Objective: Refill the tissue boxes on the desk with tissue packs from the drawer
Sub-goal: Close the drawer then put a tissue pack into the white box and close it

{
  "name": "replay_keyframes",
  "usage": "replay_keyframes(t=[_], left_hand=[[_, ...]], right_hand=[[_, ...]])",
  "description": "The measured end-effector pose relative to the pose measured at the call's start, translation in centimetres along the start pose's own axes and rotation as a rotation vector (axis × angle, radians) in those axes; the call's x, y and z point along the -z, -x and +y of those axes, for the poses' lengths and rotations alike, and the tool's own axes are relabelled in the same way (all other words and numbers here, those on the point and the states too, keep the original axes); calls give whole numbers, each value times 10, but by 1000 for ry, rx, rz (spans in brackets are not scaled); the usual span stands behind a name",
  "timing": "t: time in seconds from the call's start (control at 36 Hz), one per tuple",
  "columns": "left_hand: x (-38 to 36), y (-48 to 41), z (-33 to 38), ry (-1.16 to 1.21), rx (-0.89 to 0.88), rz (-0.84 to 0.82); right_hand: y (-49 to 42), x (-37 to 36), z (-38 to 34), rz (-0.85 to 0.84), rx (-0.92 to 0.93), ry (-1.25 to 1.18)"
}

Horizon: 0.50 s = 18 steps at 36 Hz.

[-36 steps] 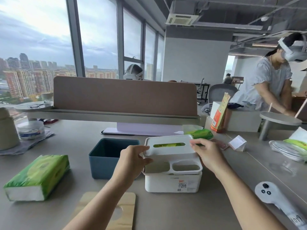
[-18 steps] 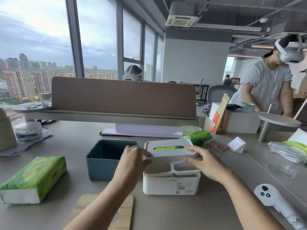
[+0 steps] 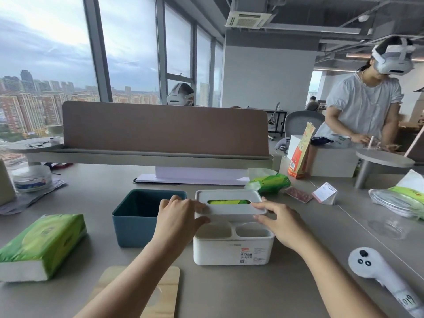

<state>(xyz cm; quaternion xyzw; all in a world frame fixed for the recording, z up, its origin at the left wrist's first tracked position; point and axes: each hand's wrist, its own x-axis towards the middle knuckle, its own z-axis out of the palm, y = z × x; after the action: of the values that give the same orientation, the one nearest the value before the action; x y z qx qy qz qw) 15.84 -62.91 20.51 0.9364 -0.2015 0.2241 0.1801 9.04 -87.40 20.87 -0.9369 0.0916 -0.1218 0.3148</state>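
Two hands rest on a white plastic tissue box (image 3: 232,246) standing mid-bench (image 3: 229,288), its flat white slotted lid (image 3: 230,204) showing green through the opening. The left hand (image 3: 177,220) lies with fingers spread loosely over the lid's left edge, the right hand (image 3: 278,222) likewise at its right edge, neither clenched. Just left stands an open teal box (image 3: 142,216); further left lies a green tissue pack (image 3: 40,245).
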Motion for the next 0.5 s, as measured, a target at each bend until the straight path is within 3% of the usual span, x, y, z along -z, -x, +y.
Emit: replay_keyframes(t=[0.28,0.5], left_hand=[[2,-2,1,-63,-26,-46],[0,-2,-5,-103,-64,-60]], right_hand=[[4,1,-2,24,70,178],[8,-6,-1,46,86,129]])
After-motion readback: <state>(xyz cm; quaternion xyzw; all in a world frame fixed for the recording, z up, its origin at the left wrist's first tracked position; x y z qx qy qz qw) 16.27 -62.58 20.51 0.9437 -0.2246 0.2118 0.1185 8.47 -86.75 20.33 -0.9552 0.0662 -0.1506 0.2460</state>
